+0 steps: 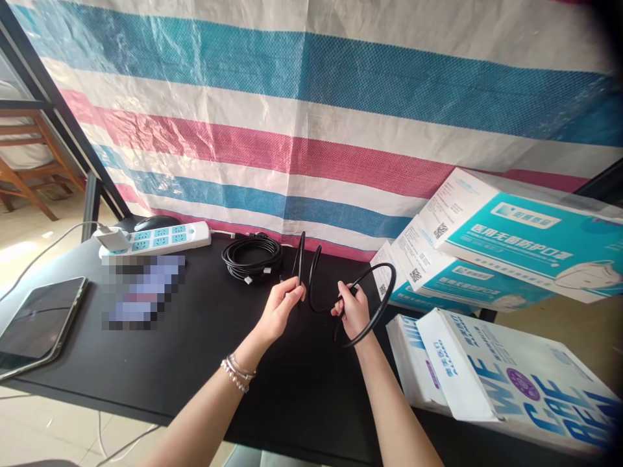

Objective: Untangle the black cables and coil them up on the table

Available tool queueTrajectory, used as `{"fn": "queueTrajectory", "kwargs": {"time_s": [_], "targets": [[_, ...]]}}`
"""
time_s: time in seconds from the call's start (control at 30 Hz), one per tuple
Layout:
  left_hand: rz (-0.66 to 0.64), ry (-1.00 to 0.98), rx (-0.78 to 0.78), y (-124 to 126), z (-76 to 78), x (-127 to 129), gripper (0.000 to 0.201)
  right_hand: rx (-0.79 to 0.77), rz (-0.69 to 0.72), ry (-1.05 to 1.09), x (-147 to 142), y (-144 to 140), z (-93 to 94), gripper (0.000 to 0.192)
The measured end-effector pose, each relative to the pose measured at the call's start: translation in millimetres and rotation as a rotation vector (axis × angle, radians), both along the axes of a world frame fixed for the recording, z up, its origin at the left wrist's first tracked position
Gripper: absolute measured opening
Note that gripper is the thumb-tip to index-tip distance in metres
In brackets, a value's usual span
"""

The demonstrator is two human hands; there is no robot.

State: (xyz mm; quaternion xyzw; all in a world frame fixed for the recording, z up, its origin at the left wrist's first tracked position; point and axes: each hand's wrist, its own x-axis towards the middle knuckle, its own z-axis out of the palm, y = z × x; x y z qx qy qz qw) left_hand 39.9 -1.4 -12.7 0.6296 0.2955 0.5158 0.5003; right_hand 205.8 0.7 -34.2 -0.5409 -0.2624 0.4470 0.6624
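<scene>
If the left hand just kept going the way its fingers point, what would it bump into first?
Probably the upright loops of the black cable it is pinching, just past the left hand; beyond them the right hand. Depth is hard to judge.

A single camera sat on the person's head, looking forward and steeply down along both forearms onto the matt black rectangular tabletop [204,363]. It faced the striped blue, white and red woven plastic tarpaulin [311,130] hung behind, and stood close, so that the tabletop's near edge crossed the bottom of the view.
</scene>
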Motion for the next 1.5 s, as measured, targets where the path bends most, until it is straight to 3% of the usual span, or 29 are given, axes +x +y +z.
{"fn": "queueTrajectory", "kwargs": {"time_s": [1.5], "targets": [[-0.018,-0.046,-0.011,1.4,-1.9,0.6,0.038,-0.018,0.016,-0.009,-3.3,-1.3,-0.6,0.036]]}}
